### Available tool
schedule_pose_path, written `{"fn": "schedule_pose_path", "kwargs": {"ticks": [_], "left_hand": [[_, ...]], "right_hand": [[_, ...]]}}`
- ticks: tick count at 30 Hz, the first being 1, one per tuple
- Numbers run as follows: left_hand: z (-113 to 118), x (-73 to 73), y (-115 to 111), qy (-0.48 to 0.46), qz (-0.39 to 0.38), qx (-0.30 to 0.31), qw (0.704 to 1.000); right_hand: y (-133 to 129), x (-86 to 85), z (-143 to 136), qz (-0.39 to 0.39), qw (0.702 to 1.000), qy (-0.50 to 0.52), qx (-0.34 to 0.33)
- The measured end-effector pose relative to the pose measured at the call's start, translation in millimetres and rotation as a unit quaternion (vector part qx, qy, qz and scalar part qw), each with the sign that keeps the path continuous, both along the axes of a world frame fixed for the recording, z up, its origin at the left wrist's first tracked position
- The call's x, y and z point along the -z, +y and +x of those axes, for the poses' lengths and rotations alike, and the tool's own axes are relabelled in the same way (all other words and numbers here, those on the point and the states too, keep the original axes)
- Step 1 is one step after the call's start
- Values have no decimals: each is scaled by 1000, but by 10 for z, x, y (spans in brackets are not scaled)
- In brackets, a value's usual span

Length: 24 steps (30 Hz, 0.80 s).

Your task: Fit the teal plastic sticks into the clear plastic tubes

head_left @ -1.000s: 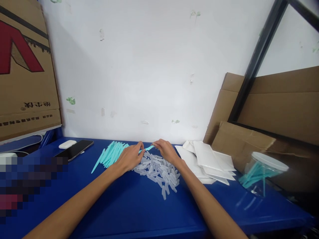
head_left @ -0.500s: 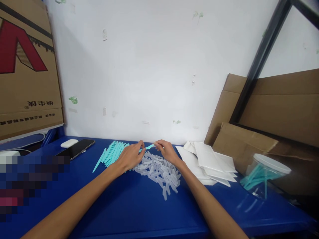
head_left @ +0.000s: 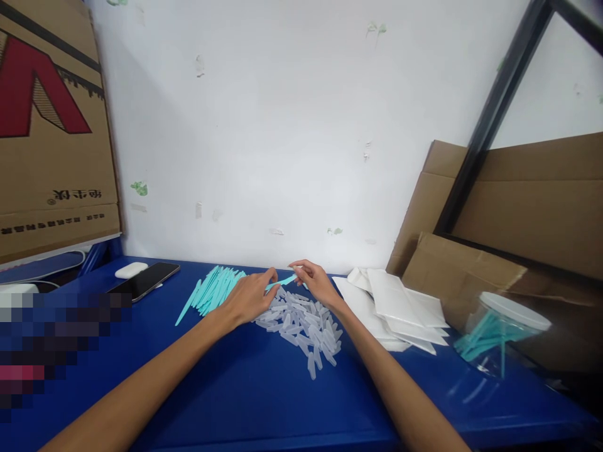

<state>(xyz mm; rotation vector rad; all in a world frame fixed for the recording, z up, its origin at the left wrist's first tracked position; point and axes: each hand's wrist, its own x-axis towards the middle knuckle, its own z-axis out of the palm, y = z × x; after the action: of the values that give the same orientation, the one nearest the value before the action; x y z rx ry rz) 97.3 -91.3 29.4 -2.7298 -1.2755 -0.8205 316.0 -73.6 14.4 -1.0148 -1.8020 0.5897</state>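
Observation:
My left hand [head_left: 249,294] pinches a slim teal stick [head_left: 281,282], which looks like an eyebrow razor, between thumb and fingers. At the stick's other end, my right hand [head_left: 313,280] has its thumb and fingers closed round the tip, the index finger lifted a little. Any small cap there is too small to make out. Below both hands spreads a loose pile of translucent plastic caps [head_left: 301,323]. A heap of similar teal eyebrow razors [head_left: 214,292] lies beside my left hand, partly hidden by it.
White paper envelopes [head_left: 400,301] lie to the right of the caps. Further right stands a clear tub [head_left: 494,339] with a white lid and teal sticks inside. A phone [head_left: 148,281] and a white case [head_left: 130,270] lie at left. Cardboard [head_left: 471,263] leans against the wall.
My right hand has shifted slightly up and right, and its index finger has lifted. The teal razor now shows more between the hands. My left hand has moved slightly right.

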Motion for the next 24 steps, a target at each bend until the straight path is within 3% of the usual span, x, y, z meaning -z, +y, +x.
{"fn": "schedule_pose_path", "kwargs": {"ticks": [8, 15, 19, 24], "left_hand": [[-16, 29, -10, 2, 3, 19, 1000], [-6, 25, -11, 13, 5, 15, 1000], [8, 79, 44, 14, 3, -12, 1000], [-31, 138, 148, 47, 10, -88, 995]], "right_hand": [[-122, -76, -127, -41, 998, 13, -54], [-48, -13, -76, -44, 997, 9, -65], [36, 15, 81, -47, 999, 6, -7], [93, -21, 347, -15, 986, 23, 164]]}}
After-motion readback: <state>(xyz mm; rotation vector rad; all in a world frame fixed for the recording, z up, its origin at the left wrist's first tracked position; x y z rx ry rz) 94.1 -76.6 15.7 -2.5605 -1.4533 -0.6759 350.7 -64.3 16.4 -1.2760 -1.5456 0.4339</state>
